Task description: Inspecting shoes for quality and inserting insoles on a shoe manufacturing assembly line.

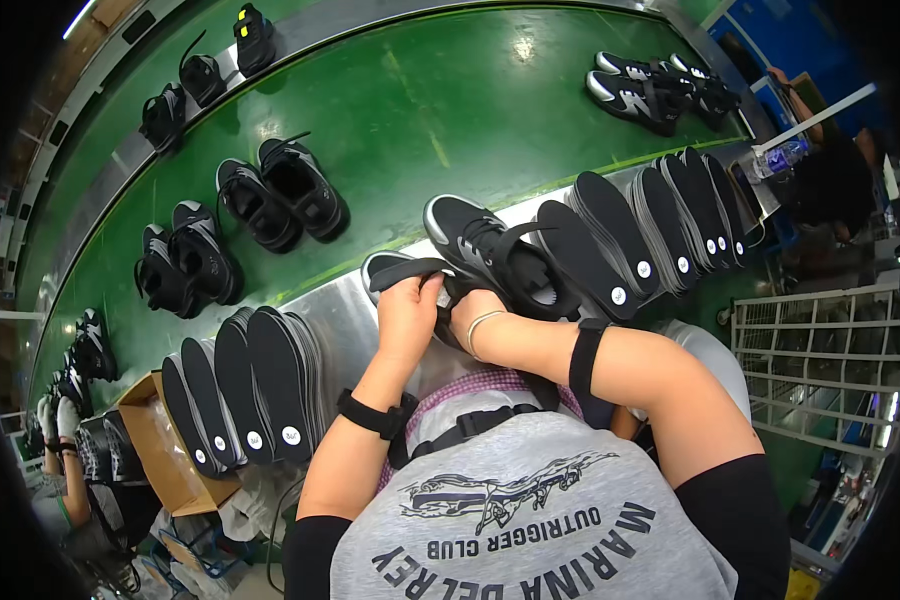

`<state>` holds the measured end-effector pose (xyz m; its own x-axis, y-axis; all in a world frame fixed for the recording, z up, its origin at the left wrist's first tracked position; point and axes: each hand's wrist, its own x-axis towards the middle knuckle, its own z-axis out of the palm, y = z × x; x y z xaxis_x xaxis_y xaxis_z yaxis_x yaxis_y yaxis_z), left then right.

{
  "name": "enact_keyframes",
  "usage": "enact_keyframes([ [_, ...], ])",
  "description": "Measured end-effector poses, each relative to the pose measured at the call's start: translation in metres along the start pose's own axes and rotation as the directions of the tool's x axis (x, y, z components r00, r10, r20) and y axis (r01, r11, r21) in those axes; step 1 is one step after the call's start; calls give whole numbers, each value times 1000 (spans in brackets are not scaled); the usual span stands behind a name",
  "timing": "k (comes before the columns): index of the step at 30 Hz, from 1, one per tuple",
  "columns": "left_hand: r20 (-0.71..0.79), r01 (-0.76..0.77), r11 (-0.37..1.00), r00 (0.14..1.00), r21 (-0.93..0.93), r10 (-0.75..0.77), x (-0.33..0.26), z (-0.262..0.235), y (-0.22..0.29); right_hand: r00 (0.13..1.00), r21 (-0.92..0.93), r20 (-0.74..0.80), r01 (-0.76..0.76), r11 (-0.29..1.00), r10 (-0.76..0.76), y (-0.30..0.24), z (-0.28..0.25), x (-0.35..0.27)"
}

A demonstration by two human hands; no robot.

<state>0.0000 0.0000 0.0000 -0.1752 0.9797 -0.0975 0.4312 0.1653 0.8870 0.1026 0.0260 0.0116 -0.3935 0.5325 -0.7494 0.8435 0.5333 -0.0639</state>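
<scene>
Left hand [407, 318] pinches strip [410, 269] at shoe [372, 266]; right hand [474, 314] fingers hidden (can't tell grip); best keep strip flat, untwisted

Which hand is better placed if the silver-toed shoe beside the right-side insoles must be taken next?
Probably the right hand: it is nearer that shoe. The left hand grips a black band and would cross the right.

Shoe factory
Black sneakers [478, 238] stand along a green conveyor belt [450, 110], near insole stacks [268, 375] and a co-worker [75, 492] in white gloves [67, 418].
</scene>
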Motion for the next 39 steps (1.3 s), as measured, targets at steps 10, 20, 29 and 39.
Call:
enact_keyframes([
  [10, -17, -71, 997, 997, 3, 71, -6, 8, 2, 919, -183, 312, 308, 934, -242, 25, -14, -61],
  [20, 86, 84, 976, 994, -203, -68, -7, 0, -1, 978, 779, -109, 195, 596, -179, 50, 3, -30],
  [29, 94, 129, 924, 990, -361, -102, -3, 2, -9, 982, 974, -186, 181, -134, -22, 43, 17, -23],
  [39, 138, -147, 978, 976, -145, 167, -43, -31, 62, 616, 593, -784, 713, 374, 69, 42, 24, -77],
])
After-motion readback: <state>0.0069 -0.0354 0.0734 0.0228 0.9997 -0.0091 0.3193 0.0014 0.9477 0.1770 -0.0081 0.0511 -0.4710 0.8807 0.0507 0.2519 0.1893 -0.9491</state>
